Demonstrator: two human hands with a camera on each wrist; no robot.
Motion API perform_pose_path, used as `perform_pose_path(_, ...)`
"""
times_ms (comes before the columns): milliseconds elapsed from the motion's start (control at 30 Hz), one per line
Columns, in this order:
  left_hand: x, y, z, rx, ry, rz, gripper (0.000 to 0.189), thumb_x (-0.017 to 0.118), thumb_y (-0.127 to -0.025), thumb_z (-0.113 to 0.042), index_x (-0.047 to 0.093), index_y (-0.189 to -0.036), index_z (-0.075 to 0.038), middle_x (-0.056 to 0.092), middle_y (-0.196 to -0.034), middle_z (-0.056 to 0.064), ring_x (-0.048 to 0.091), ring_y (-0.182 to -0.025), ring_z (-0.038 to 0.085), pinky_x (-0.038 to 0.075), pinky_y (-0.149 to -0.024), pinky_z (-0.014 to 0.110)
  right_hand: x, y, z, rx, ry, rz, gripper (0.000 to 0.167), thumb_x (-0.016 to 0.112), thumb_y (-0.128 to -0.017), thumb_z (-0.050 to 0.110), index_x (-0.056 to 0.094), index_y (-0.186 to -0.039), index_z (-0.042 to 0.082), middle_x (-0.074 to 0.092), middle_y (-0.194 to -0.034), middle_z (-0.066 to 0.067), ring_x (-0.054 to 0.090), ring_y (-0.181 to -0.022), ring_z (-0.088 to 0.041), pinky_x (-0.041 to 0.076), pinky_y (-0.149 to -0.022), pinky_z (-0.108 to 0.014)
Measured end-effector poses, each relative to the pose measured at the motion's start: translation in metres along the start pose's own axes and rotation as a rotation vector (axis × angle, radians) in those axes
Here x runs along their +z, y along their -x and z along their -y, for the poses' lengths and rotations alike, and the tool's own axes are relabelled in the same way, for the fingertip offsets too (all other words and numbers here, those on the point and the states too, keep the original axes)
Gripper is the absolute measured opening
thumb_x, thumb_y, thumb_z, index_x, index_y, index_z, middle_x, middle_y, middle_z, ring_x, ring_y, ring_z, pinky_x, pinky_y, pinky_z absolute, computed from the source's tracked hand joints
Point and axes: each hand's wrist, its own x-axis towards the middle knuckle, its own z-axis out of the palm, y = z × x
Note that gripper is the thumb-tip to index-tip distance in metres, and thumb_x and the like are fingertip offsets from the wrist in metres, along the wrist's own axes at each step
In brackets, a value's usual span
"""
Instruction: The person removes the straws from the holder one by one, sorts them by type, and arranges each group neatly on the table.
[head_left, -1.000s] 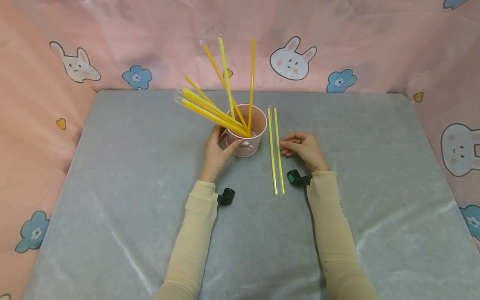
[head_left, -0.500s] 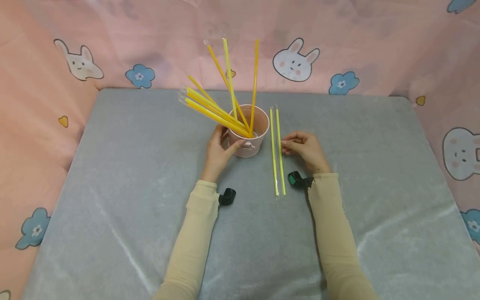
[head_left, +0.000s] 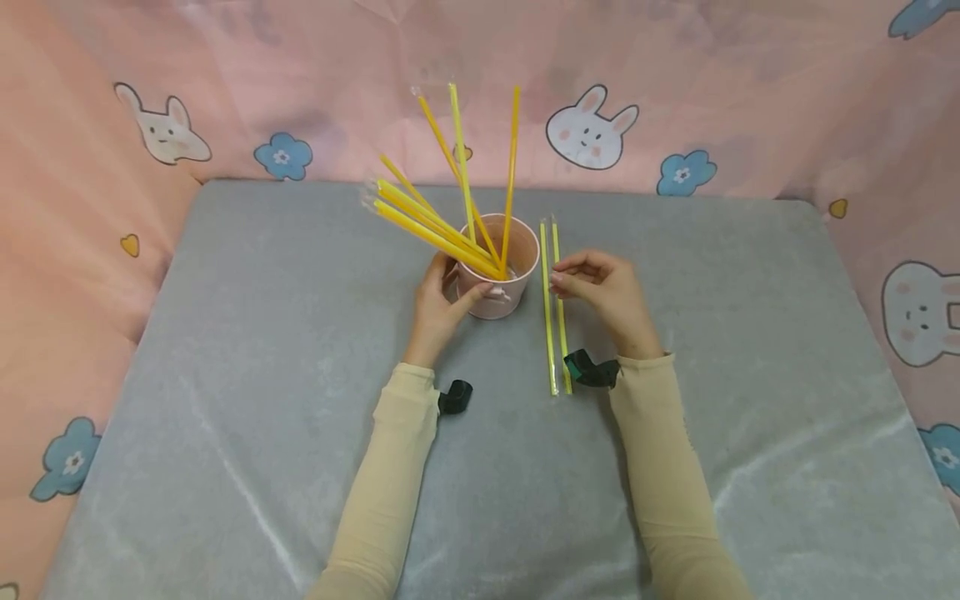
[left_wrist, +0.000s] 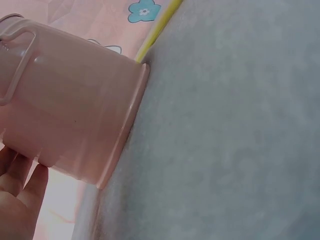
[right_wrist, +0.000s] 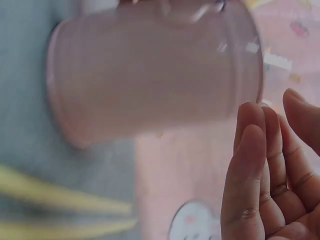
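- Left hand (head_left: 441, 312) grips the pink bucket (head_left: 507, 298) — thumb at front, fingers at left.
- Right hand (head_left: 609, 300), thumb parted narrowly from fingers — above yellow sticks (head_left: 550, 333).

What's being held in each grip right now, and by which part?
The left grip holds the pink bucket by its outer wall, below the rim. The right grip holds nothing that shows in these views.

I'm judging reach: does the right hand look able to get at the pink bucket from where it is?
Probably yes: the right hand looks empty, close to the pink bucket, and the two yellow straws lie flat on the table, seemingly below the fingers.
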Motion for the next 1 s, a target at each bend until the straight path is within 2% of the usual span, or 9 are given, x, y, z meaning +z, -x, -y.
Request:
perform_pose_path(133, -0.001, 0.004, -0.018, 0.002, -0.001, 0.002, 0.059, 0.070, -0.082, 0.003, 0.041, -0.132, 0.011, 0.047, -0.134, 0.027, 0.041, -0.128, 0.033, 0.035, -0.108, 0.039, 0.014, -0.006, 0.013, -0.042, 0.059, 0.042, 0.022, 0.070, -0.085, 0.003, 0.063, -0.099, -0.012, 0.067, -0.084, -0.007, 0.066, -0.073, -0.022, 0.056, -0.071, -0.029)
perform_pose_path(267, -0.002, 0.005, -0.021, -0.017, -0.006, 0.001, 0.058, 0.070, -0.083, 0.001, 0.041, -0.132, 0.011, 0.046, -0.134, 0.027, 0.042, -0.128, 0.034, 0.035, -0.107, 0.041, 0.026, -0.019, 0.027, -0.087, 0.102, 0.056, 0.020, 0.070, -0.084, 0.004, 0.065, -0.099, -0.009, 0.066, -0.086, -0.008, 0.064, -0.071, -0.021, 0.056, -0.069, -0.029)
perform_pose_path(367, -0.002, 0.005, -0.022, -0.023, -0.008, 0.006, 0.058, 0.070, -0.083, 0.000, 0.041, -0.133, 0.011, 0.046, -0.134, 0.027, 0.042, -0.128, 0.034, 0.034, -0.108, 0.041, 0.035, -0.029, 0.038, -0.100, 0.122, 0.044, 0.020, 0.071, -0.084, 0.006, 0.066, -0.098, -0.008, 0.066, -0.085, -0.010, 0.064, -0.073, -0.026, 0.056, -0.067, -0.030)
perform_pose_path(500, -0.002, 0.004, -0.021, -0.024, -0.002, 0.012, 0.059, 0.070, -0.084, -0.001, 0.040, -0.134, 0.010, 0.046, -0.134, 0.026, 0.042, -0.127, 0.034, 0.034, -0.108, 0.041, 0.049, -0.043, 0.048, -0.106, 0.134, 0.033, 0.021, 0.072, -0.084, 0.007, 0.066, -0.098, -0.008, 0.067, -0.086, -0.010, 0.064, -0.079, -0.029, 0.054, -0.072, -0.031)
perform_pose_path(600, -0.002, 0.004, -0.020, -0.024, -0.003, 0.016, 0.060, 0.070, -0.083, -0.001, 0.040, -0.134, 0.011, 0.046, -0.134, 0.026, 0.042, -0.127, 0.034, 0.034, -0.108, 0.040, 0.059, -0.053, 0.049, -0.113, 0.126, 0.024, 0.019, 0.070, -0.084, 0.005, 0.066, -0.097, -0.008, 0.066, -0.085, -0.011, 0.063, -0.078, -0.030, 0.055, -0.074, -0.032)
perform_pose_path(733, -0.001, 0.004, -0.021, -0.021, -0.004, 0.014, 0.060, 0.070, -0.083, 0.000, 0.040, -0.134, 0.011, 0.046, -0.134, 0.026, 0.042, -0.127, 0.033, 0.034, -0.108, 0.040, 0.070, -0.065, 0.047, -0.103, 0.124, 0.002, 0.015, 0.068, -0.085, 0.001, 0.065, -0.096, -0.007, 0.063, -0.081, -0.011, 0.062, -0.074, -0.032, 0.056, -0.069, -0.033)
perform_pose_path(1000, -0.003, 0.003, -0.022, -0.032, -0.015, 0.007, 0.061, 0.070, -0.082, 0.001, 0.039, -0.134, 0.011, 0.046, -0.134, 0.026, 0.042, -0.126, 0.034, 0.035, -0.107, 0.042, 0.083, -0.077, 0.043, -0.076, 0.240, -0.047, 0.017, 0.071, -0.084, 0.004, 0.065, -0.097, -0.005, 0.064, -0.083, -0.013, 0.060, -0.069, -0.021, 0.053, -0.063, -0.025)
